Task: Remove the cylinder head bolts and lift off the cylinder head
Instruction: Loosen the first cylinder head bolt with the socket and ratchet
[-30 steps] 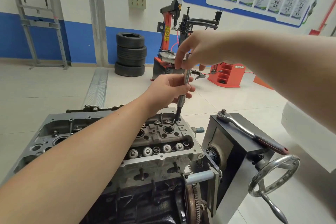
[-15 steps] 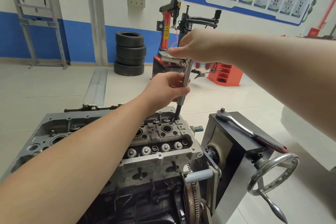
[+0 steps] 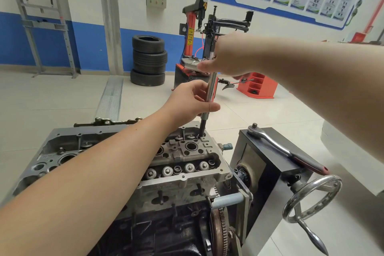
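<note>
On the engine stand [image 3: 268, 164] at the near middle of the scene sits the cylinder head [image 3: 182, 164], still on top of the dark engine block [image 3: 166, 233], with its valve springs in a row on the near side. At the far right corner of the cylinder head a long extension bar [image 3: 210, 91] stands almost upright, and its dark socket end [image 3: 202, 129] goes down into a bolt hole there; the bolt itself is hidden by the socket. The left hand [image 3: 191, 102] reaches from the near left over the head and grips the lower part of the bar, with fingers and thumb curled around it. The right hand [image 3: 225, 58] comes from the right and holds the top end of the bar with curled fingers; how exactly the fingertips lie there I cannot tell. A ratchet wrench [image 3: 284, 148] with a red handle lies on the top of the stand box, to the right of the cylinder head, and no hand touches it. A metal handwheel [image 3: 311, 197] sticks out at the near right side of the stand. Far behind, a stack of tyres [image 3: 148, 62] stands by the blue and white wall, and just right of it a tyre changer machine [image 3: 197, 33]
</note>
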`<state>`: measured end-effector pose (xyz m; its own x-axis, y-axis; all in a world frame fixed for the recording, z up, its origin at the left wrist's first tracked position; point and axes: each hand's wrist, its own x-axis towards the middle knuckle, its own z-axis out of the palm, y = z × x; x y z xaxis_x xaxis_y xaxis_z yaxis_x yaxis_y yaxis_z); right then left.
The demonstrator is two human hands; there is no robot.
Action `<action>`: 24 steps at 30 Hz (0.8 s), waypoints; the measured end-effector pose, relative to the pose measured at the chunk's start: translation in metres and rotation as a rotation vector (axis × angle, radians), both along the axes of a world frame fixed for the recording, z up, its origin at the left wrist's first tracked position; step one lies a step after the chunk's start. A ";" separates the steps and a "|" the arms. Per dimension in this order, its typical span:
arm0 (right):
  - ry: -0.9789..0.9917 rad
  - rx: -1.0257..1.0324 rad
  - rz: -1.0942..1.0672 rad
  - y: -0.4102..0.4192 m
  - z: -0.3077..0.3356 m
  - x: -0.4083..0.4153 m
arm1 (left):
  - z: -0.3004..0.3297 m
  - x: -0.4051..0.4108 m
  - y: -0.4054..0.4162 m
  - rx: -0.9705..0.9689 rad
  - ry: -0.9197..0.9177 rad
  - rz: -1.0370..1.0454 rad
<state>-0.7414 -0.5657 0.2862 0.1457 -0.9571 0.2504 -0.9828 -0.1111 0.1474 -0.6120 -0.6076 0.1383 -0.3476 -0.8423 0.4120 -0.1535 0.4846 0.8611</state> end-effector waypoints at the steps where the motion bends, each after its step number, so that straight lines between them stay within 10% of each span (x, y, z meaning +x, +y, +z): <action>1: 0.058 -0.009 -0.024 -0.002 -0.001 0.001 | 0.000 0.000 -0.001 0.001 -0.006 0.017; 9: -0.336 0.186 0.140 0.006 0.007 0.002 | 0.000 0.003 0.002 0.053 -0.017 -0.143; 16: -0.113 0.021 0.028 0.002 -0.001 0.003 | -0.001 0.001 -0.002 0.019 -0.076 -0.042; 24: -0.544 -0.191 0.126 0.000 -0.002 -0.007 | -0.013 0.009 -0.005 -0.073 -0.755 -0.013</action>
